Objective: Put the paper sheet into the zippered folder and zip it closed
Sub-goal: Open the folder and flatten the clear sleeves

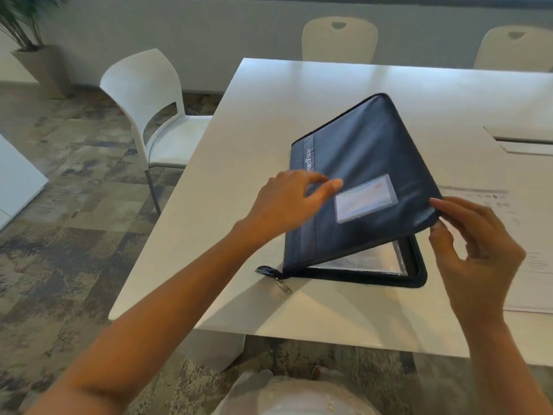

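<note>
Navy folder point(359, 163) half-open between both hands.

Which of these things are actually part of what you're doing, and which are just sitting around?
Part of the job:
zippered folder, lifted open by right hand
left hand
zipper pull
paper sheet beside it

Just around:
table
white chair
potted plant

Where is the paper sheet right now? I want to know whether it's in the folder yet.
In the head view the paper sheet lies flat on the white table at the right edge, beside the folder and behind the right hand.
</note>
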`<action>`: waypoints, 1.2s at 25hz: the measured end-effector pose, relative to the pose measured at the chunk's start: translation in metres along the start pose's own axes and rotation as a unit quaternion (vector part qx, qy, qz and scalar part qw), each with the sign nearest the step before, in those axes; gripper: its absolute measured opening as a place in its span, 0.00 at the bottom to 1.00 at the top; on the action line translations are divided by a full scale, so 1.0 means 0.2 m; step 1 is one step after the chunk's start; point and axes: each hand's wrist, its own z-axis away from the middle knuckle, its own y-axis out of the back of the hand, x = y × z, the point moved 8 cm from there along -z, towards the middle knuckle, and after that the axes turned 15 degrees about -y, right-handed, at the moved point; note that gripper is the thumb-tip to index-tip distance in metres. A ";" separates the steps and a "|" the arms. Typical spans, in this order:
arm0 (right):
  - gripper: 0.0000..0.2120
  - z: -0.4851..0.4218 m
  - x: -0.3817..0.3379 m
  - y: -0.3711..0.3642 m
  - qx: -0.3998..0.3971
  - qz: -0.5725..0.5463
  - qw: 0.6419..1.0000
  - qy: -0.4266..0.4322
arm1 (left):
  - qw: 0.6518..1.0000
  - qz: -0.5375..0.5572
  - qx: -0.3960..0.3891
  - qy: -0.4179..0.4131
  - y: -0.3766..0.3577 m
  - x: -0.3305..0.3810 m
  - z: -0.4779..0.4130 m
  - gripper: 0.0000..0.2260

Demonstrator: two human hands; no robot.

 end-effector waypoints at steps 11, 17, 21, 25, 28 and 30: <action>0.15 -0.06 -0.66 -0.44 -0.062 -0.097 0.985 0.129 | 0.989 0.102 0.065 0.086 0.46 -0.03 -0.09 0.35; 0.18 0.02 -0.84 -0.75 -0.158 -0.107 0.965 0.178 | 0.988 0.074 0.036 0.133 0.66 -0.10 0.03 0.21; 0.20 0.08 -0.82 -0.94 -0.229 -0.108 0.950 0.180 | 0.984 0.062 0.021 0.165 0.76 -0.22 0.14 0.15; 0.20 0.12 -0.64 -1.08 -0.259 -0.087 0.951 0.145 | 0.974 0.044 0.012 0.222 0.80 -0.40 0.27 0.12; 0.20 0.12 -0.45 -1.15 -0.275 -0.048 0.955 0.101 | 0.963 0.007 0.005 0.269 0.80 -0.54 0.38 0.14; 0.20 0.13 -0.33 -1.19 -0.282 -0.014 0.956 0.083 | 0.953 -0.097 -0.018 0.287 0.81 -0.61 0.44 0.16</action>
